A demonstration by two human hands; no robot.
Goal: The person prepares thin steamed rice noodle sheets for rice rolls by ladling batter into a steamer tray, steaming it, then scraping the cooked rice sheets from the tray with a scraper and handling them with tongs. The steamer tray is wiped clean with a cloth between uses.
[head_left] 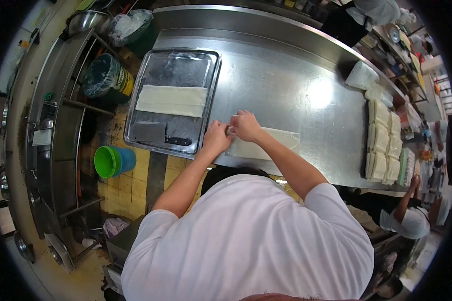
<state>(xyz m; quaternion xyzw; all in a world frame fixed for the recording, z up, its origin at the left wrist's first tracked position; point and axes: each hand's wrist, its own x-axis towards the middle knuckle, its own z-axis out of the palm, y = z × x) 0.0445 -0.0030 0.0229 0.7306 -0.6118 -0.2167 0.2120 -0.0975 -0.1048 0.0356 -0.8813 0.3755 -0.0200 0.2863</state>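
Note:
A flat, pale sheet in a clear plastic wrapper (258, 147) lies on the steel table at its near edge, partly behind my right forearm. My left hand (217, 136) and my right hand (245, 125) meet at the wrapper's left end, with the fingers of both closed on the plastic there. To the left stands a metal tray (217, 75). In it rest a long pale slab that looks like dough (171, 100) and, below that, a cleaver (150, 132) with a black handle.
Stacks of pale wrapped packets (379, 133) stand at the table's right end, with clear plastic bags (362, 75) behind them. A green bucket (107, 161) and a lined bin (103, 75) are on the floor at left. Other people work at the far side and right.

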